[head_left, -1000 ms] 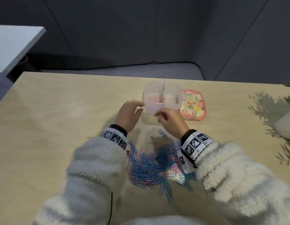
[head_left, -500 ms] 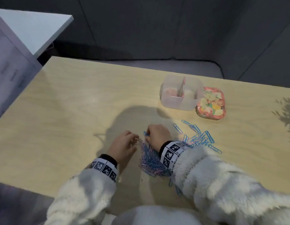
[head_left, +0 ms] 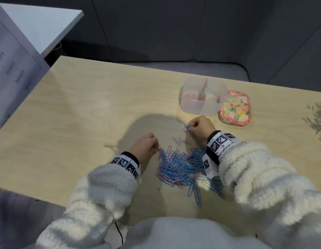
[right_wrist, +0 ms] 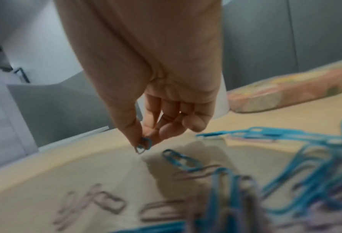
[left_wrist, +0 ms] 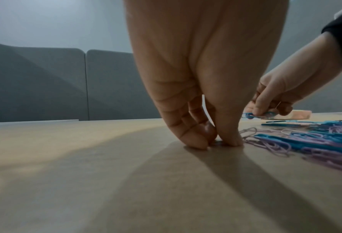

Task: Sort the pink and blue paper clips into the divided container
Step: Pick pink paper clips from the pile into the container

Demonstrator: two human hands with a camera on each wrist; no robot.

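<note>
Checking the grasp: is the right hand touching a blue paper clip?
Touching. The right wrist view shows the right hand pinching the blue paper clip between thumb and fingertip.

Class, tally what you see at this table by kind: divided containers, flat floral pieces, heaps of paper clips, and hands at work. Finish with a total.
Divided container: 1
Flat floral piece: 1
Heap of pink and blue paper clips: 1 (single clips too tangled to count)
Hands: 2, the left hand and the right hand
Total: 5
</note>
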